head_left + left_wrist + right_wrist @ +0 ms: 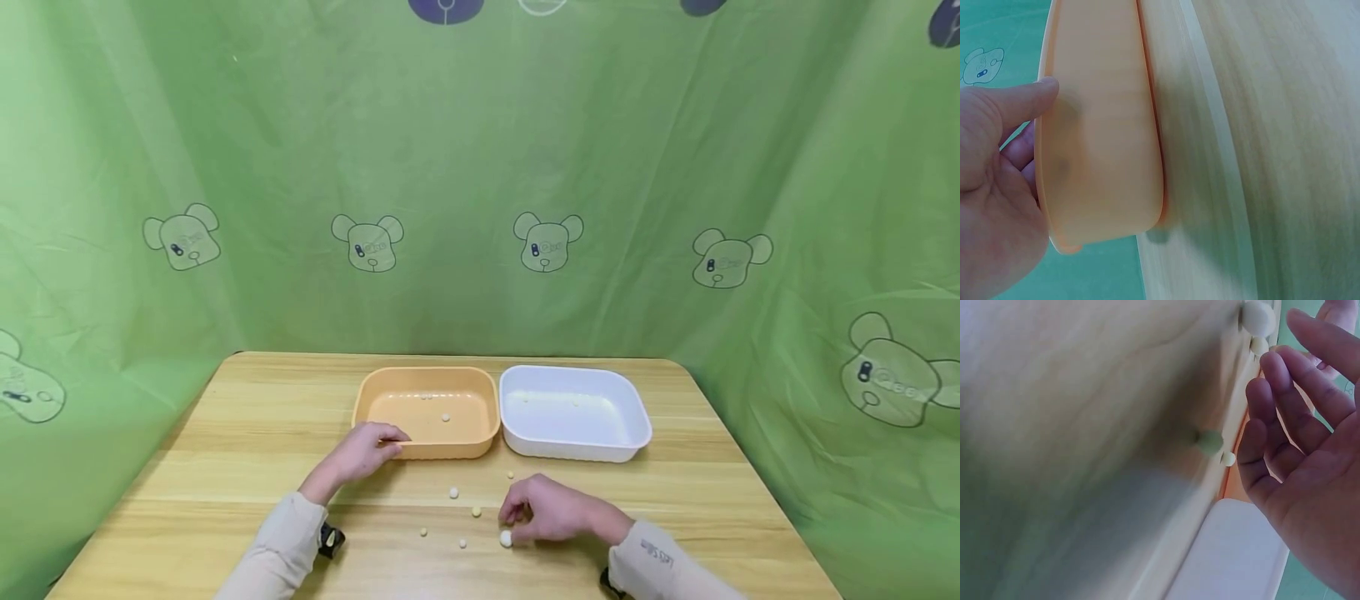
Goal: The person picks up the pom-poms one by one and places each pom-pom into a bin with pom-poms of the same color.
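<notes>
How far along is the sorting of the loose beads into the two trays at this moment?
Early. A few beads already lie in the orange tray and the white tray. In hand: the left hand grips the orange tray's near rim, and the right hand reaches over a white bead, fingers relaxed, not yet pinching. Left: about six loose beads on the table.

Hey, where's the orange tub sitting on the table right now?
In the head view, the orange tub sits at the table's middle, left of the white tub and touching it; the left hand holds its near left corner.
</notes>
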A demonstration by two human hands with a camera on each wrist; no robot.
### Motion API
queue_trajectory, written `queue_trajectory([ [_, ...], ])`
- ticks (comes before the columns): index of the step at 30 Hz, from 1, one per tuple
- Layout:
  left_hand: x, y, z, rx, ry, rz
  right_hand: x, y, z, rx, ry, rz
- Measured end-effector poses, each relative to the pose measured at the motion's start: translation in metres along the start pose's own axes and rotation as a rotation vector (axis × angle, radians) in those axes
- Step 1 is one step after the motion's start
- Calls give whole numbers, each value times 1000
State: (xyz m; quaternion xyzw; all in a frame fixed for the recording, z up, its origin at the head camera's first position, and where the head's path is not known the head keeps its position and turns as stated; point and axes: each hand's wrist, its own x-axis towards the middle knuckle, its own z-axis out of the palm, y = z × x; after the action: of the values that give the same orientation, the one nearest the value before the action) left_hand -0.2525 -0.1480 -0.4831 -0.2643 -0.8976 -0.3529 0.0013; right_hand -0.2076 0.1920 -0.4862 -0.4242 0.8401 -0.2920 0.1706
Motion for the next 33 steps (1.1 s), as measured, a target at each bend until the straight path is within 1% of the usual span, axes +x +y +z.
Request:
queue_trajectory([
  [5, -1, 0, 0, -11, -4, -1, 0, 2, 3, -58, -8, -36],
  [9, -1, 0, 0, -8, -4, -5, -1, 3, 6, -68, -9, -62],
  [15, 0, 0, 0, -3, 9, 16, 1, 3, 6, -82, -34, -43],
  [21, 1, -1, 1, -9, 5, -2, 4, 3, 7, -120, -44, -48],
  [26, 0, -1, 0, -10, 1, -2, 5, 3, 7, -129, -55, -45],
  [33, 0, -1, 1, -21, -2, -7, 8, 3, 7, -141, -72, 15],
])
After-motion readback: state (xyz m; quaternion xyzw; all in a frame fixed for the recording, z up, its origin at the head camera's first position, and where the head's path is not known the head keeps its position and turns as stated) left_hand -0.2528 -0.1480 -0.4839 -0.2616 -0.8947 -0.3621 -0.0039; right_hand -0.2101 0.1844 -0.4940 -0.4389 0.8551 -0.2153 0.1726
